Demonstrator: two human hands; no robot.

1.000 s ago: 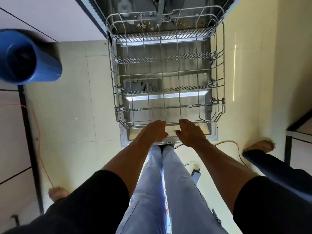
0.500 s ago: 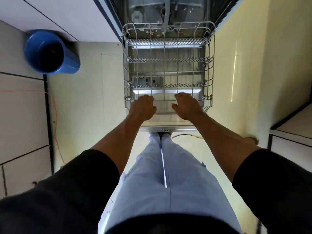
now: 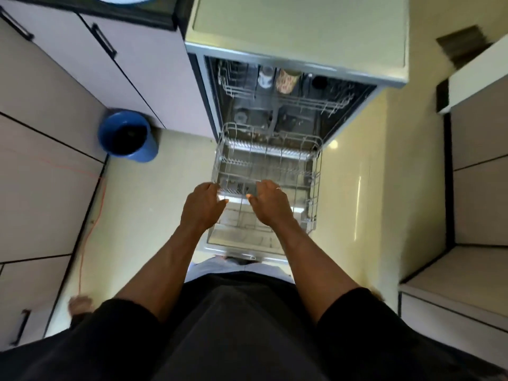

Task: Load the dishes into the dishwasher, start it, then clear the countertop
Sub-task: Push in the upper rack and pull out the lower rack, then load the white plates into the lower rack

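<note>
Both forearms reach straight ahead toward 12 o'clock, bare below black sleeves, with the backs of the hands facing up. The left hand (image 3: 203,207) hangs over the near left corner of the lower rack (image 3: 270,154). Its fingers are loosely bent and its thumb points to 2 o'clock. The right hand (image 3: 270,204) is just beside it over the middle of the rack, fingers relaxed, with a ring (image 3: 278,189) on one finger. Neither hand grasps anything. Motion blur hides whether the left fingertips touch the rack's rim.

The dishwasher (image 3: 299,31) stands open at 12 o'clock with its door (image 3: 242,240) folded down flat. Two wire racks show. The lower one is pulled out over the door, under the hands. The upper rack (image 3: 277,99) sits inside the tub and carries three blurred items: a pale one, a patterned cup (image 3: 286,81) and a dark one.

One blue bucket (image 3: 126,136) stands on the floor at 10 o'clock, against the cabinet front beside the dishwasher. One orange cord (image 3: 93,224) runs along the floor at 9 o'clock. One bare foot (image 3: 79,303) shows at 8 o'clock. Two dark cabinet handles (image 3: 104,41) show at 11 o'clock.
</note>
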